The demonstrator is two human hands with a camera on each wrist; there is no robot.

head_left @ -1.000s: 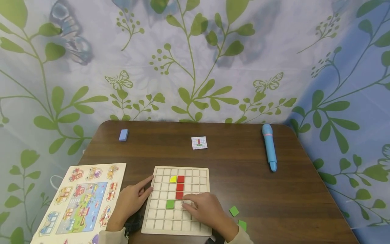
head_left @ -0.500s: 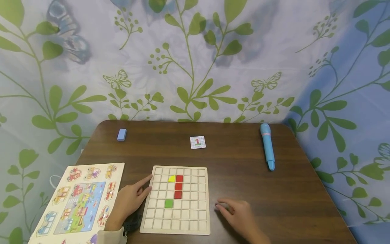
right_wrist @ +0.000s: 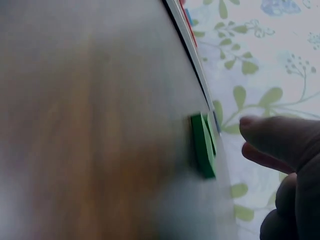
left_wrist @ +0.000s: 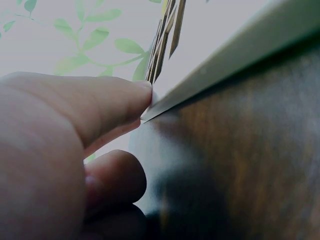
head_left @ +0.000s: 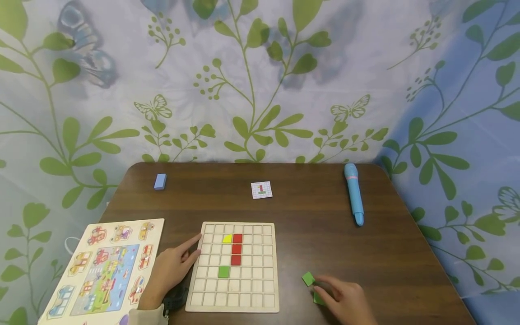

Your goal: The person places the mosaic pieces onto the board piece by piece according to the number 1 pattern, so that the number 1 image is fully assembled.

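Note:
My left hand rests at the left edge of a pale wooden grid board, its index finger and thumb touching the rim. In the left wrist view the fingertip meets the board's side. Set in the grid are one yellow piece, several red square tiles in a column and a green square tile. Right of the board, my right hand hovers at two loose green tiles, partly covering the nearer one. The right wrist view has its fingers apart from the green tiles, with nothing held.
A wooden vehicle picture puzzle lies left of the board. Toward the back of the table are a small blue block, a card with a grid pattern and a light blue microphone-shaped object. A patterned cloth hangs behind.
My right hand has moved off the board to the right, over to the loose green tiles. The left hand stays on the board's edge, and the tiles in the grid look the same.

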